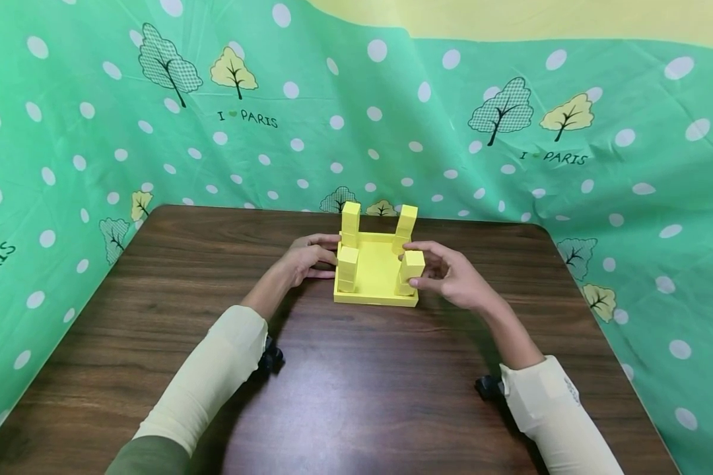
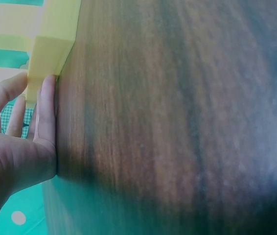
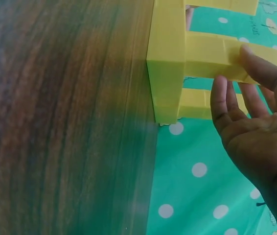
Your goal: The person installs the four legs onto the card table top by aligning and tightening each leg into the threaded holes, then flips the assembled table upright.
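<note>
A square yellow tray (image 1: 377,267) with a low rim lies on the table, a stack of yellow blocks rising from each corner. My left hand (image 1: 307,258) is at the tray's left side, its fingers extended; in the left wrist view the fingertips touch the yellow side wall (image 2: 53,54). On the other side, my right hand (image 1: 454,280) holds the near right stack (image 1: 412,265), thumb on its near face and fingers along its outer side. The near left stack (image 1: 348,269), far left stack (image 1: 350,224) and far right stack (image 1: 406,224) stand apart from it. The far right one leans slightly.
The dark wooden table (image 1: 344,389) spreads around the tray. Behind and beside it hangs a green curtain (image 1: 368,145) with white dots and printed trees. A black wrist camera (image 1: 271,357) sits by the left sleeve, another (image 1: 488,388) by the right.
</note>
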The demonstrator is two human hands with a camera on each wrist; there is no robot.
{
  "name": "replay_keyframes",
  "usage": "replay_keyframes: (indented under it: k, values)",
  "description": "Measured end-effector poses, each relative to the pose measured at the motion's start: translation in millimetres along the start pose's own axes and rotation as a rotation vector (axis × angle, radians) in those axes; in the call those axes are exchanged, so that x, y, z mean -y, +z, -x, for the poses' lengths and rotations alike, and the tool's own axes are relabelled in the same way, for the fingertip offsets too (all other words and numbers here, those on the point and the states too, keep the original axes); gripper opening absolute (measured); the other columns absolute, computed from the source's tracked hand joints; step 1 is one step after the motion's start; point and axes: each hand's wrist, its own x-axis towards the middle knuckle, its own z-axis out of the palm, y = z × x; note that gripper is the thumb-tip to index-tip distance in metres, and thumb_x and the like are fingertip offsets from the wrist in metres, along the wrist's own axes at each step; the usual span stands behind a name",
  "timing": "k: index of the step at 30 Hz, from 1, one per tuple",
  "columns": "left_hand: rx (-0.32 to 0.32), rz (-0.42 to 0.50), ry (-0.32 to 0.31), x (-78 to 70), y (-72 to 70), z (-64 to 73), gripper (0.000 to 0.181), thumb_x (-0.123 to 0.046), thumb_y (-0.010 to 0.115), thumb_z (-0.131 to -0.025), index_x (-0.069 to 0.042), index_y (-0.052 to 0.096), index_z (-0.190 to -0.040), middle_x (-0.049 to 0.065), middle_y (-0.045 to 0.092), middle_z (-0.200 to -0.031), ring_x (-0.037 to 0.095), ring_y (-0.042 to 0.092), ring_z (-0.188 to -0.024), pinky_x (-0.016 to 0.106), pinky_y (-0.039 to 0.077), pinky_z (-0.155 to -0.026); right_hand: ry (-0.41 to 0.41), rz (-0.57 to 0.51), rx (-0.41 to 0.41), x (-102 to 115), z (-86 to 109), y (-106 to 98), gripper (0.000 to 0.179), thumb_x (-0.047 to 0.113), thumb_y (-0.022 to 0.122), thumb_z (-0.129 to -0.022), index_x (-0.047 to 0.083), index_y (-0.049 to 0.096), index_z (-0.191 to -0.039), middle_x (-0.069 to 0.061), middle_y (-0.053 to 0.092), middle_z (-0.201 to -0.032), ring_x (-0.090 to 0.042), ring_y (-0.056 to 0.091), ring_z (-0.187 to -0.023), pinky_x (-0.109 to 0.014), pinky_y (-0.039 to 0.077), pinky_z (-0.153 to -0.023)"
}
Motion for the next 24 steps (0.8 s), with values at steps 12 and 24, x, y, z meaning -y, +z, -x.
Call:
replay_keyframes:
  k: [12, 24]
  values:
    - [0.005, -0.002, 0.008, 0.2, -0.5, 0.1, 0.070, 0.011, 0.078, -0.090, -0.017, 0.070, -0.153, 0.008, 0.063, -0.166, 0.020, 0.075, -0.107, 0.037, 0.075, -0.083, 0.055, 0.106, -0.052, 0.2, -2.0, 3.9, 0.063, 0.017, 0.101, -0.086, 0.012, 0.073, -0.143, -0.011, 0.074, -0.109, -0.023, 0.060, -0.083, -0.025, 0.053, -0.067]
    - [0.007, -0.007, 0.007, -1.0, -0.1, 1.7, 0.069, 0.010, 0.077, -0.090, -0.017, 0.069, -0.154, 0.008, 0.063, -0.166, 0.021, 0.075, -0.108, 0.036, 0.075, -0.083, 0.045, 0.044, -0.035, 4.5, 2.0, -0.7, 0.057, 0.012, 0.094, -0.093, 0.010, 0.071, -0.146, -0.015, 0.078, -0.130, -0.024, 0.075, -0.110, -0.021, 0.062, -0.089]
